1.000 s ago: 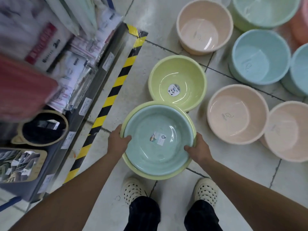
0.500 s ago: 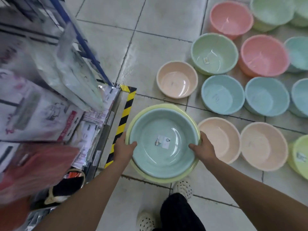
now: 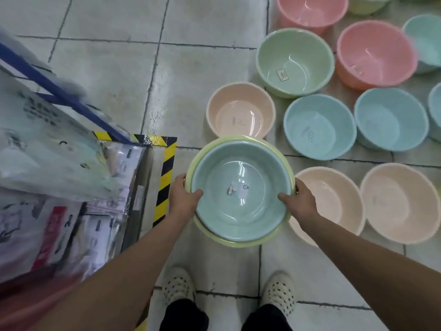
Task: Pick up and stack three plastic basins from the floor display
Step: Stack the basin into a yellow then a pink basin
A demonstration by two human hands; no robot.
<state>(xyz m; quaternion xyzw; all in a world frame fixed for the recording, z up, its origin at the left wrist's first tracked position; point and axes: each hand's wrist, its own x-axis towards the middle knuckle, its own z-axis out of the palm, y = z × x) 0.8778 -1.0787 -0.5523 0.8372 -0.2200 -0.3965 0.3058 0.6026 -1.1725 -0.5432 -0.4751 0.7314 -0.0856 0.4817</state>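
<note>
Now | my L hand (image 3: 185, 197) + R hand (image 3: 299, 199) pinch rims, thumbs inside | blue basin (image 3: 241, 187) sits in yellow basin (image 3: 238, 243), held above floor (image 3: 107, 80) | prob light, bendy, slick | I'd hold opp. rims, both sides

the pale grey tiled floor (image 3: 107, 75) carries round plastic basins, mouths up. a near peach basin (image 3: 334, 206) sits just right of the right grip (image 3: 298, 201). beyond the grips stand a far peach basin (image 3: 241, 113), a light blue basin (image 3: 319, 127) and a green basin (image 3: 294, 63). yellow-and-black striped tape (image 3: 165, 180) lies just left of the left grip (image 3: 185, 199).
</note>
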